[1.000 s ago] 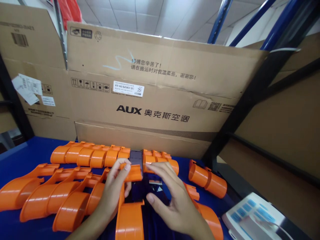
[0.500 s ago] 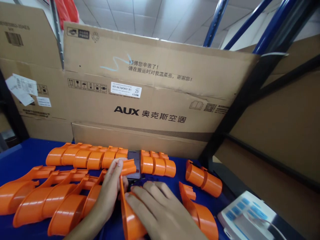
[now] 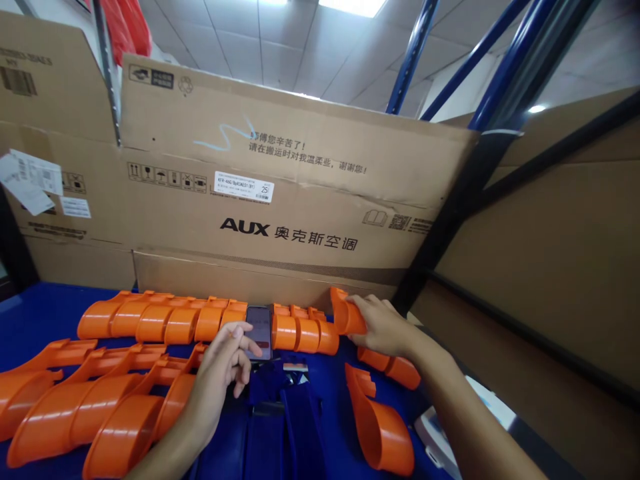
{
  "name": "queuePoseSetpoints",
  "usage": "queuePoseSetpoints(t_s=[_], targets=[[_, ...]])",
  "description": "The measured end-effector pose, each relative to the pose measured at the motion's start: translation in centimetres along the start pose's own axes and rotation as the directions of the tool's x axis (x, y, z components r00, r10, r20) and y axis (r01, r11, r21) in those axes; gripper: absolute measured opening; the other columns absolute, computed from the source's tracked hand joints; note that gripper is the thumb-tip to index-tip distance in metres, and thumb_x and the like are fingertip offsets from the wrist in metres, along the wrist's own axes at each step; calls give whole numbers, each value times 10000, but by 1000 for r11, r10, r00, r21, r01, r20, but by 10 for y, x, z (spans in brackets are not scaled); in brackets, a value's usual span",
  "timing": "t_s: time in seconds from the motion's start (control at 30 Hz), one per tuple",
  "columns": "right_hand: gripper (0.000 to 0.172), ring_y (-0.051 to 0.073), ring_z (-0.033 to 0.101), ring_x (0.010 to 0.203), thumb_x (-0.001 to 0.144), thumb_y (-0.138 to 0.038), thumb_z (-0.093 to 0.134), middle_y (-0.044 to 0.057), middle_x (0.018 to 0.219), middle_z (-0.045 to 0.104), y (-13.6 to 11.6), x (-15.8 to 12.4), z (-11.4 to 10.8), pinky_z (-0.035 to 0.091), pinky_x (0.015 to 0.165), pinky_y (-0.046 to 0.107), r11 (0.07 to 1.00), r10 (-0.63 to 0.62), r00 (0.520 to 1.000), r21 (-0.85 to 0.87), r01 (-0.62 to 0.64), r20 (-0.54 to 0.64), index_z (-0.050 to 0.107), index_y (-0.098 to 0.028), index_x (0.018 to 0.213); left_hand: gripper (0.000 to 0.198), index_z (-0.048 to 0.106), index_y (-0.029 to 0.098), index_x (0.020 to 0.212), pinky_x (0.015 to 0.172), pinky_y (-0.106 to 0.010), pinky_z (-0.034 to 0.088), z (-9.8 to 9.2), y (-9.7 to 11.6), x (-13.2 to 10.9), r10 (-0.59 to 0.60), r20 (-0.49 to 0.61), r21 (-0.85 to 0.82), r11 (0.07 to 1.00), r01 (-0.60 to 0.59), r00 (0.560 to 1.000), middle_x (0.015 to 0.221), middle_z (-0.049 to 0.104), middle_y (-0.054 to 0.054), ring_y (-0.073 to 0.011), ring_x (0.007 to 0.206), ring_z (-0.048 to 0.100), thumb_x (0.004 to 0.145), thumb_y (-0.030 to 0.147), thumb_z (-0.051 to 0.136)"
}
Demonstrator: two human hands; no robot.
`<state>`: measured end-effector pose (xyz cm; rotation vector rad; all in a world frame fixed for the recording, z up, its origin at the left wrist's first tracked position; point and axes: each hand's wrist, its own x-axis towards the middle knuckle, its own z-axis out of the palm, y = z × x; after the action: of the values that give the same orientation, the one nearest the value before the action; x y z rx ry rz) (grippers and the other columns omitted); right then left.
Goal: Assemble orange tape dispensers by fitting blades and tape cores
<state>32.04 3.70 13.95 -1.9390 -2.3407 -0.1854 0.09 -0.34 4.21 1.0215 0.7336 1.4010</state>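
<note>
My right hand [image 3: 383,327] grips an orange curved plastic part [image 3: 345,312] at the right end of the back row, its fingers over the part's far side. My left hand [image 3: 227,360] hovers near the middle with its fingers loosely bent and apart, nothing in it. Just beyond it a phone [image 3: 259,332] leans between the back-row orange parts [image 3: 180,325]. Below my right wrist lie two more orange parts [image 3: 387,363], partly hidden. Closer to me a single orange part [image 3: 383,427] rests on the blue surface [image 3: 327,433].
Several larger orange parts [image 3: 120,423] overlap at the front left. Dark blue strips [image 3: 283,427] lie in the front middle. A white device with buttons [image 3: 493,403] stands at the right, partly behind my forearm. A cardboard panel [image 3: 295,207] rises behind, beside a black post [image 3: 440,213].
My right hand has moved from the front middle to the back right with an orange part. My left hand has let go and loosened. The blue strips now show.
</note>
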Motion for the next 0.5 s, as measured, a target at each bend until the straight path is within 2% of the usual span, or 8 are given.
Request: queuePoseSetpoints(t_s=[0.07, 0.17, 0.33, 0.5], targets=[[685, 374, 578, 1147, 738, -350, 731, 219, 1194, 655, 3, 3, 5, 379, 996, 453, 1000, 21, 1000, -1, -21, 19, 552, -90, 1346, 328, 530, 203, 1105, 382, -174, 351, -1, 0, 1, 11, 14, -2, 1000, -11, 1000, 839, 690, -33, -101, 504, 519, 966, 500, 533], [711, 380, 565, 1169, 749, -359, 713, 228, 1229, 636, 8, 1, 4, 364, 1003, 454, 999, 42, 998, -1, -42, 37, 525, -93, 1380, 321, 536, 201, 1108, 383, -171, 346, -1, 2, 1, 10, 28, -7, 1000, -10, 1000, 795, 678, -16, -94, 488, 503, 968, 491, 528], [689, 381, 526, 1229, 752, -345, 687, 180, 1283, 628, 15, -9, 3, 349, 1011, 452, 999, 44, 995, 6, -44, 92, 528, -180, 1402, 343, 557, 199, 1085, 380, -168, 343, 1, 4, -1, -5, 21, -6, 1000, 5, 1000, 753, 668, -3, -89, 472, 490, 946, 512, 564], [777, 401, 516, 1242, 695, -359, 720, 182, 1303, 631, 12, -3, 19, 336, 1032, 481, 999, 45, 985, 9, -47, 168, 528, -182, 1427, 336, 562, 202, 1089, 381, -168, 339, 1, 2, -1, -12, 6, -1, 1000, 12, 1000, 748, 663, 6, -87, 466, 491, 945, 505, 568]])
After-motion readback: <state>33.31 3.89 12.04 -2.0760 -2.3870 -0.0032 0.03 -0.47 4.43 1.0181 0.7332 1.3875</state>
